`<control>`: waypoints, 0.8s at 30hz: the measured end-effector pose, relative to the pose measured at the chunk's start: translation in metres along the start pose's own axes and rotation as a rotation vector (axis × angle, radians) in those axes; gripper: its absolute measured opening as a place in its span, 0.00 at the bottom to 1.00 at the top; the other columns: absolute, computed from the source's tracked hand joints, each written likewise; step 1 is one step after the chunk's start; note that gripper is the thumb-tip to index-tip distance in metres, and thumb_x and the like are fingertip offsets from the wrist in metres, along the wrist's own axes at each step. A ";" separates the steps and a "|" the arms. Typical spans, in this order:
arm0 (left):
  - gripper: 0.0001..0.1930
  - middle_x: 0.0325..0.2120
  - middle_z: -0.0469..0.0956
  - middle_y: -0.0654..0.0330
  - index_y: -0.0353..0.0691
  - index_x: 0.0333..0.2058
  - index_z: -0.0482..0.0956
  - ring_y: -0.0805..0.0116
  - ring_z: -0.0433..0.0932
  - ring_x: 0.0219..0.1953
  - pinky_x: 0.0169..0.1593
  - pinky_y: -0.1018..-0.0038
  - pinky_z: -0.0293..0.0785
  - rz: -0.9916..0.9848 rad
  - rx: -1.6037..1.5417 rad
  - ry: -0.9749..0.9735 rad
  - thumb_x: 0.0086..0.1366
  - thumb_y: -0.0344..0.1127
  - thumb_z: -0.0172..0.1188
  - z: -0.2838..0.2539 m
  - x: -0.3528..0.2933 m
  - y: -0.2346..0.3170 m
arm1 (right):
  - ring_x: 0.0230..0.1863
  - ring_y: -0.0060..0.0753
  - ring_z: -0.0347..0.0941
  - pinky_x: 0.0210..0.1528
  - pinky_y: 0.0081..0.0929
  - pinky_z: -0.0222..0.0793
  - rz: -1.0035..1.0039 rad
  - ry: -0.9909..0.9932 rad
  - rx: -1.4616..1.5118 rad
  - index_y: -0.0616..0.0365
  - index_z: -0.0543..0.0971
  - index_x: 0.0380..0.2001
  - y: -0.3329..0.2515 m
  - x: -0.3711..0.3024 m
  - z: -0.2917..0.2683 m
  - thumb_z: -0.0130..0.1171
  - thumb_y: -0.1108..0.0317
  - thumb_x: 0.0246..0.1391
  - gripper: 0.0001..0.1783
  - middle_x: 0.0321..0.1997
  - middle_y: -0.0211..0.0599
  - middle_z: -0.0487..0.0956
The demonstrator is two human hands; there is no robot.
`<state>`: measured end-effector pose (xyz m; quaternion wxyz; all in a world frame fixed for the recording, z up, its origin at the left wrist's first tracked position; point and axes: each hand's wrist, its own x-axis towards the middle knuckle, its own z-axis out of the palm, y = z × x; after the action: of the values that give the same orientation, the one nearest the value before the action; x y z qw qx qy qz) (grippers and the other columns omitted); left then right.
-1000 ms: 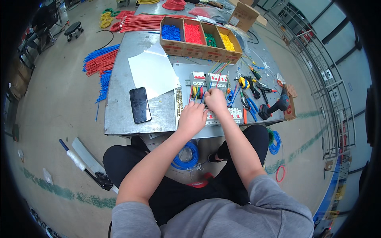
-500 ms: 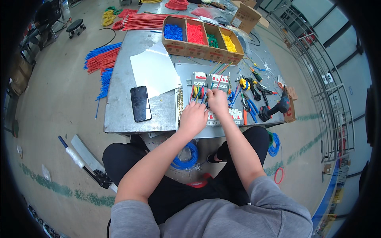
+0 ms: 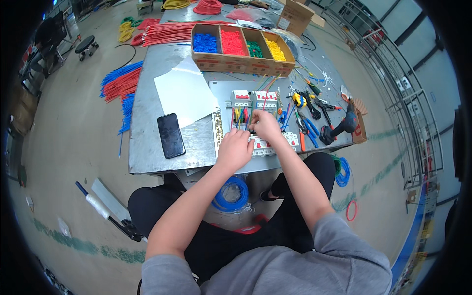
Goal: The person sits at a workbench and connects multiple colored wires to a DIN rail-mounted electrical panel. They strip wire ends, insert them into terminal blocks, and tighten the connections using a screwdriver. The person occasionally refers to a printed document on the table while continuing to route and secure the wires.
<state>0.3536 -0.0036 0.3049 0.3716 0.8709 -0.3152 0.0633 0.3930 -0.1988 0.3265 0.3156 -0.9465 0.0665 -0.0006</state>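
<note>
My right hand [image 3: 267, 126] is closed in a pinch around a thin insulated wire among the circuit breakers. Just to its left and nearer me, my left hand [image 3: 236, 149] is bent closed at the lower ends of the wires; what its fingertips hold is hidden. Behind the hands stand a breaker with red switches [image 3: 240, 99] and a wider breaker block [image 3: 264, 100], on a grey mounting plate [image 3: 221, 89]. Coloured wires [image 3: 239, 116] run down from them. A lower breaker row [image 3: 290, 140] is partly covered by my hands. Left of it lies a brass terminal strip [image 3: 218, 130].
A cardboard box [image 3: 236, 63] holds blue, red, green and yellow caps in compartments. A phone [image 3: 171, 135] and a white sheet [image 3: 183, 93] lie left. Pliers [image 3: 311, 129], a tape measure [image 3: 299, 100] and a cordless drill [image 3: 339, 129] lie right. A blue wire coil [image 3: 231, 194] is below.
The view has shifted slightly, moving the table items a little left in the picture. Both hands stay at the wires, and the right fingers sit slightly lower toward the lower breakers.
</note>
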 end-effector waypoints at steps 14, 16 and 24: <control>0.12 0.45 0.84 0.48 0.33 0.47 0.83 0.48 0.81 0.53 0.61 0.57 0.76 -0.238 -0.298 0.200 0.76 0.37 0.64 -0.001 -0.002 -0.009 | 0.49 0.58 0.88 0.54 0.48 0.83 -0.009 0.205 0.123 0.61 0.89 0.49 -0.007 -0.016 -0.003 0.65 0.68 0.70 0.11 0.45 0.51 0.91; 0.12 0.45 0.82 0.51 0.32 0.50 0.80 0.57 0.82 0.47 0.54 0.60 0.79 -0.389 -0.368 0.251 0.76 0.34 0.64 0.001 0.001 -0.027 | 0.49 0.57 0.88 0.54 0.47 0.83 0.027 0.189 0.156 0.61 0.89 0.49 -0.017 -0.024 -0.009 0.64 0.68 0.70 0.11 0.46 0.51 0.91; 0.23 0.44 0.87 0.55 0.34 0.58 0.84 0.56 0.81 0.48 0.56 0.57 0.79 -0.336 -0.260 0.068 0.68 0.37 0.73 0.000 0.029 -0.068 | 0.43 0.61 0.87 0.48 0.53 0.82 -0.066 0.034 -0.007 0.60 0.89 0.43 -0.026 -0.009 -0.004 0.69 0.66 0.67 0.09 0.37 0.52 0.90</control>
<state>0.4168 0.0173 0.2734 0.4968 0.8532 -0.1585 -0.0114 0.3871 -0.1798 0.3458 0.3110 -0.9492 0.0403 -0.0267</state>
